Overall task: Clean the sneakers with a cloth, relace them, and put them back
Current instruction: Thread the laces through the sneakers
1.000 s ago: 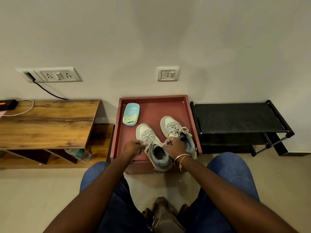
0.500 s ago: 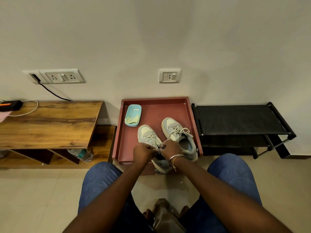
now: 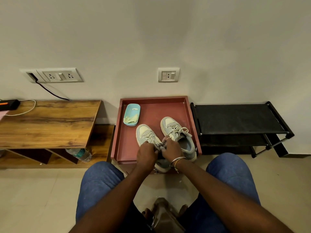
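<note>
While both hands work at one shoe, the red tray (image 3: 153, 110) stands against the wall, and I give all places from it. Well to the left of the tray is a wooden table (image 3: 47, 123), with a black device (image 3: 10, 104) at its far left end. A water bottle (image 3: 80, 154) lies on the low shelf under this table, near the tray's left wall. Inside the tray, in the far left corner, sits a blue dish (image 3: 133, 109) which holds a pale crumpled cloth (image 3: 130, 118). In the middle of the tray lies the left sneaker (image 3: 145, 132), toe toward the wall, and its heel comes out over the tray's near edge. The left hand (image 3: 146, 153) is over this sneaker with the fingers curled round its laces (image 3: 152, 137). The right hand (image 3: 170, 148), touching the left one, also pinches these laces with bent fingers, and a bracelet (image 3: 176, 161) is on its wrist. In the right half of the tray stands the right sneaker (image 3: 178, 132), already laced, just beside the first and apart from both hands. Directly to the right of the tray stands a black shoe rack (image 3: 235, 118).
</note>
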